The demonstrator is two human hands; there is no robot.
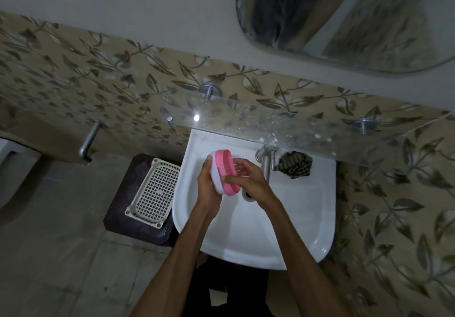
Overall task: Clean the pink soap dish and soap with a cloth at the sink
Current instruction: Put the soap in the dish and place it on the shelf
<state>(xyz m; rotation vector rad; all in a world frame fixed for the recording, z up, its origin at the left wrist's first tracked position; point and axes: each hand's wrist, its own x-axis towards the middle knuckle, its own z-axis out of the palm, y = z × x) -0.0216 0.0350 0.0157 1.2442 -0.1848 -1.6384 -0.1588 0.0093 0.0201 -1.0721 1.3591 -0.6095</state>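
Over the white sink (pixel 302 220), both hands hold the pink soap dish (pixel 227 171), which is tipped on its edge. Its white lower half faces left and its pink half faces right. My left hand (pixel 206 188) grips the white side from below and behind. My right hand (pixel 248 177) presses fingers against the pink side. The soap itself is not visible. A dark checked cloth (pixel 295 165) lies bunched on the sink's back rim, right of the tap (pixel 266 163), touched by neither hand.
A glass shelf (pixel 283 124) on metal brackets juts out above the sink's back edge. A cream plastic basket (pixel 155 191) sits on a dark stool left of the sink. The drain (pixel 247 195) shows beneath my right wrist. A mirror (pixel 344 16) hangs above.
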